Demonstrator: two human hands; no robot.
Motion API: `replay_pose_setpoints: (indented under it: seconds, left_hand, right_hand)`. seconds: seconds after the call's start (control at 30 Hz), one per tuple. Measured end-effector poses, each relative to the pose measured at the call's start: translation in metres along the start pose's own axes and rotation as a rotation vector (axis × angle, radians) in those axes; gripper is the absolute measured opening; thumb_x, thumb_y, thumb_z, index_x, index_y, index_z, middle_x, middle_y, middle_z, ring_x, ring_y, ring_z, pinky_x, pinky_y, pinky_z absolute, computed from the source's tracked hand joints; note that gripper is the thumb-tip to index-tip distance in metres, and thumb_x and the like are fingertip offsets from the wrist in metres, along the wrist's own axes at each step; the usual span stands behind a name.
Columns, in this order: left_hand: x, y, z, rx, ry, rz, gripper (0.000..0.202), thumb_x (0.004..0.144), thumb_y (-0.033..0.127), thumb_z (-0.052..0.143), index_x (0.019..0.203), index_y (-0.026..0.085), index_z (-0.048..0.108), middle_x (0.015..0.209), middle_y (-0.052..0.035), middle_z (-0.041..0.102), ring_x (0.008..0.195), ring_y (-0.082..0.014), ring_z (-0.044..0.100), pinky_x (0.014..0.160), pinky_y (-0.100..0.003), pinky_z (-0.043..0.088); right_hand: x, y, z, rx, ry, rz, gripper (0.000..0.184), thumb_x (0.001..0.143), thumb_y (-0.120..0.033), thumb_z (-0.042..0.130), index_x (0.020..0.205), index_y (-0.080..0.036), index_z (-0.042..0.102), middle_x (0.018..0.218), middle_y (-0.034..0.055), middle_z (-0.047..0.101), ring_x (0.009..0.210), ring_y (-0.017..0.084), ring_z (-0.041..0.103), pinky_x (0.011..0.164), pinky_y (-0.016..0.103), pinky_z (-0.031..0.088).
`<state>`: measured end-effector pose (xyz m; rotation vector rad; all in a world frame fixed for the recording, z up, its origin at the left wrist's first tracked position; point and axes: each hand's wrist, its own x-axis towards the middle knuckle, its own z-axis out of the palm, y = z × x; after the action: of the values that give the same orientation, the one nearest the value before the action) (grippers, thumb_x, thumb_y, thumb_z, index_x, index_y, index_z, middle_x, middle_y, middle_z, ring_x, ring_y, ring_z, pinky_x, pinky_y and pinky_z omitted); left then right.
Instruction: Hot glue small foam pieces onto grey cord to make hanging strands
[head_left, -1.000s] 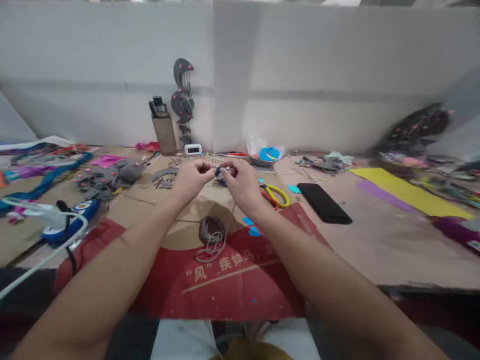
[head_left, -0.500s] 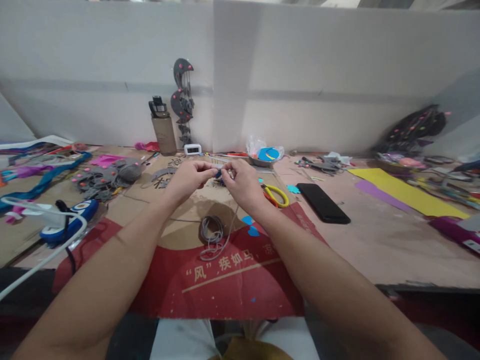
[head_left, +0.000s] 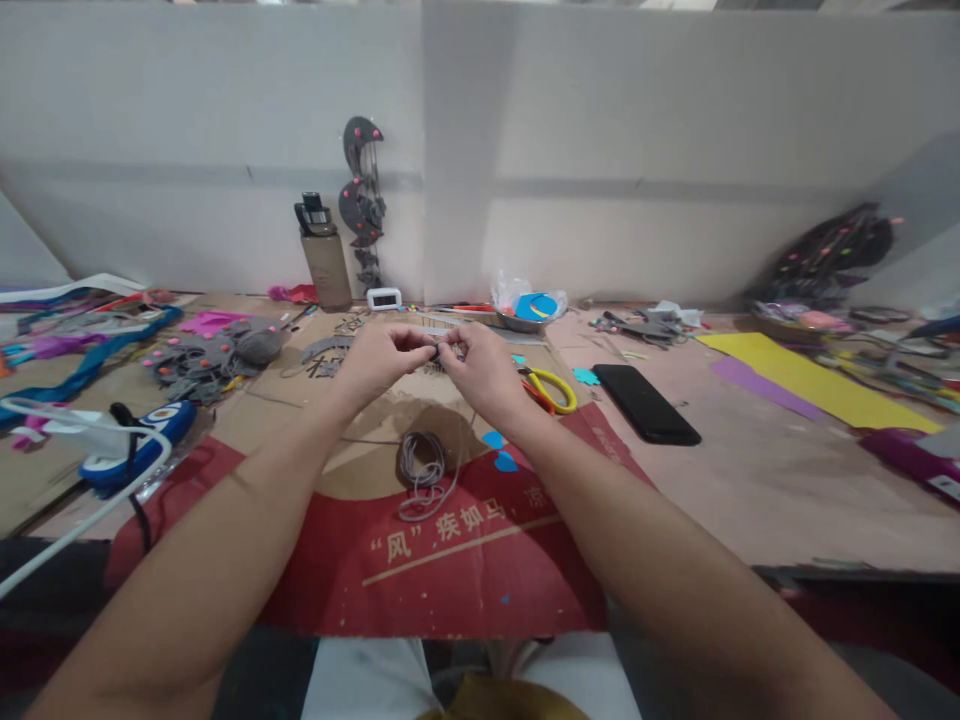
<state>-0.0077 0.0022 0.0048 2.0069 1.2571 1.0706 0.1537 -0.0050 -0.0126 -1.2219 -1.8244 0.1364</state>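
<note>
I see small dark piece (head_left: 436, 352) over tabletop (head_left: 750, 500), between front and back edges. Left hand (head_left: 382, 358) pinches it from left, right hand (head_left: 481, 366) from right; neither nearer. Long axis: can't tell.

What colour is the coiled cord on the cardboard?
The coiled cord is grey; the head view, the only one, shows it best.

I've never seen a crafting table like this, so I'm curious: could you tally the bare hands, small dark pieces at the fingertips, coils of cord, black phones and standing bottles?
Hands: 2, left hand and right hand
Small dark piece: 1
Coil of cord: 1
Black phone: 1
Standing bottle: 1
Total: 6
</note>
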Motion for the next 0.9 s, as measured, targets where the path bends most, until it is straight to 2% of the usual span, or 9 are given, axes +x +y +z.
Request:
replay_pose_setpoints:
  seconds: [0.1, 0.23, 0.37, 0.47, 0.77, 0.9]
  left_hand:
    - [-0.0012, 0.0024, 0.0009, 0.134, 0.03, 0.064, 0.02, 0.072, 0.031, 0.062, 0.08, 0.016, 0.072, 0.057, 0.0006, 0.06, 0.051, -0.009, 0.047, 0.05, -0.022, 0.035]
    - [-0.0011, 0.0012, 0.0013, 0.208, 0.094, 0.097, 0.016, 0.071, 0.028, 0.06, 0.075, 0.015, 0.07, 0.061, -0.0001, 0.062, 0.055, -0.0097, 0.049, 0.053, -0.023, 0.035]
    - [0.0001, -0.0028, 0.0012, 0.173, 0.138, 0.076, 0.016, 0.071, 0.027, 0.058, 0.074, 0.015, 0.067, 0.062, 0.0001, 0.062, 0.055, -0.0099, 0.049, 0.052, -0.023, 0.036]
    - [0.0006, -0.0043, 0.0015, 0.13, 0.142, 0.053, 0.016, 0.071, 0.028, 0.057, 0.075, 0.016, 0.066, 0.061, 0.0005, 0.06, 0.053, -0.0096, 0.048, 0.05, -0.022, 0.036]
    - [-0.0012, -0.0013, 0.0031, 0.031, 0.053, 0.023, 0.013, 0.072, 0.027, 0.06, 0.074, 0.016, 0.067, 0.052, 0.0022, 0.055, 0.046, -0.008, 0.045, 0.044, -0.02, 0.034]
    - [-0.001, 0.0006, 0.0029, -0.19, -0.045, -0.057, 0.017, 0.072, 0.029, 0.066, 0.079, 0.014, 0.068, 0.057, -0.0017, 0.062, 0.05, -0.0105, 0.056, 0.052, -0.023, 0.047]
  right_hand:
    - [-0.0012, 0.0, 0.0006, -0.032, -0.003, -0.046, 0.008, 0.081, -0.022, 0.055, 0.079, -0.017, 0.061, 0.079, 0.0052, 0.059, 0.075, 0.018, 0.051, 0.071, 0.031, 0.038]
    - [-0.0016, 0.0018, 0.003, 0.041, -0.019, -0.068, 0.009, 0.082, -0.021, 0.054, 0.083, -0.017, 0.062, 0.078, 0.0046, 0.059, 0.075, 0.017, 0.051, 0.071, 0.03, 0.039]
    - [-0.0008, 0.0045, 0.0065, 0.12, -0.035, -0.074, 0.016, 0.081, -0.017, 0.055, 0.095, -0.015, 0.062, 0.083, 0.0048, 0.059, 0.075, 0.016, 0.051, 0.07, 0.03, 0.04]
    - [-0.0008, 0.0051, 0.0074, 0.137, -0.029, -0.067, 0.019, 0.079, -0.016, 0.054, 0.097, -0.015, 0.062, 0.083, 0.0047, 0.058, 0.076, 0.016, 0.051, 0.07, 0.029, 0.04]
    - [-0.0012, 0.0025, 0.0023, 0.112, 0.004, -0.06, 0.012, 0.081, -0.019, 0.053, 0.085, -0.018, 0.065, 0.079, 0.0036, 0.058, 0.073, 0.016, 0.05, 0.07, 0.03, 0.039]
    - [-0.0006, 0.0019, -0.0003, 0.078, 0.015, -0.041, 0.01, 0.08, -0.018, 0.053, 0.081, -0.017, 0.063, 0.076, 0.0033, 0.056, 0.074, 0.016, 0.049, 0.07, 0.029, 0.039]
